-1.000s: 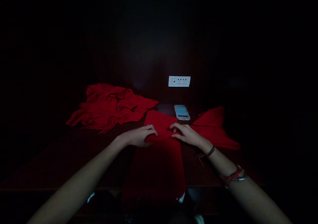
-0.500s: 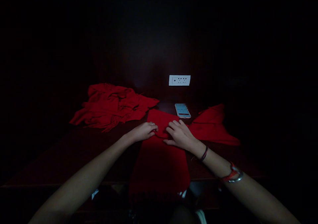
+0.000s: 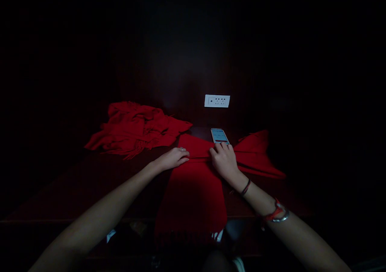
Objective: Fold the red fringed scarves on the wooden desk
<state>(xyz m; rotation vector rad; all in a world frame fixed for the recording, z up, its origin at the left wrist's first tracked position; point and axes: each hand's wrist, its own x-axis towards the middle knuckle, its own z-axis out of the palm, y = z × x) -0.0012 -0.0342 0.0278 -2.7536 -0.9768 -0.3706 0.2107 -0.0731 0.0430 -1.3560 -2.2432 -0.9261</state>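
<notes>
A red fringed scarf (image 3: 193, 195) lies across the dark table, its fringed end hanging over the front edge and a loose part spreading to the right. Partway up, the cloth is folded across. At the fold's left side my left hand (image 3: 175, 158) grips the cloth between thumb and fingers; a ring shows on one finger. My right hand (image 3: 224, 161) has its fingers curled onto the right side of the fold, just below the phone, pinching the cloth there. What lies under the fingertips is hidden.
A crumpled heap of red fringed cloth (image 3: 138, 127) rests at the back left of the table (image 3: 75, 187). A lit phone (image 3: 219, 135) lies behind my right hand. On the dark wall is a white power socket (image 3: 217, 101). Surroundings are very dark.
My right hand has moved rightward along the fold, its fingers now curled in. The cloth between my hands is drawn straighter, and the loose part at right has shifted slightly.
</notes>
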